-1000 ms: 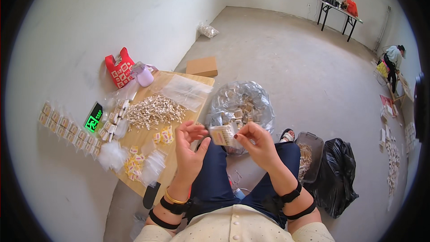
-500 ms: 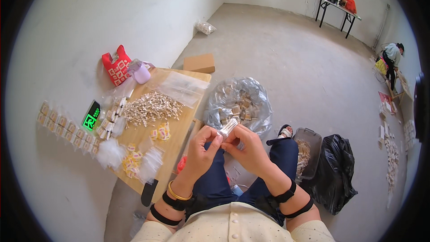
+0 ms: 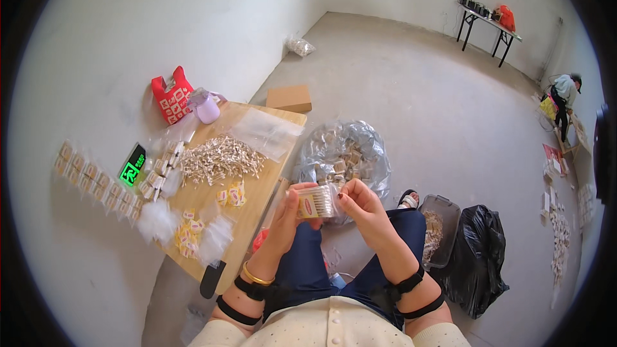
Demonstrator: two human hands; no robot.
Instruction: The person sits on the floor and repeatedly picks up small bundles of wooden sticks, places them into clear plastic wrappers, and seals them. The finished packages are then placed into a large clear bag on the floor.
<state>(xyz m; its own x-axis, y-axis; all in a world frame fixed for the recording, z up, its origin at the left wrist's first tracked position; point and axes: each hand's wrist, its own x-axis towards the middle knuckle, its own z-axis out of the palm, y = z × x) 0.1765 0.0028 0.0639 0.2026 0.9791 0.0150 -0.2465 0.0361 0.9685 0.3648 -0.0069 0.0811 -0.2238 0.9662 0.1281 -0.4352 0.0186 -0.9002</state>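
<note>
A small clear bag of cotton swabs (image 3: pixel 315 203) with a yellow label card inside is held level above my lap. My left hand (image 3: pixel 280 223) is closed around its label end. My right hand (image 3: pixel 366 213) pinches the bag's clear edge at the other end, thumb against fingertips. On the wooden table (image 3: pixel 257 186) to my left lies a heap of loose cotton swabs (image 3: pixel 222 159). Nearer me on that table are yellow label cards (image 3: pixel 187 236) beside a stack of clear small bags (image 3: pixel 217 239). Just beyond my hands, a large clear plastic sack (image 3: pixel 376 154) holds many filled swab packs.
Rows of filled packs (image 3: pixel 96 183) line the table's left side. A lilac bottle (image 3: pixel 205 110) and red bag (image 3: pixel 172 95) stand at its far end. On the floor are a cardboard box (image 3: pixel 289 98), a grey bin (image 3: pixel 450 218) and a black bag (image 3: pixel 479 257). Another person (image 3: pixel 564 99) works far right.
The swab bag has turned so its labelled face shows. My left hand has shifted to the label end, while my right hand has moved slightly right along the edge.
</note>
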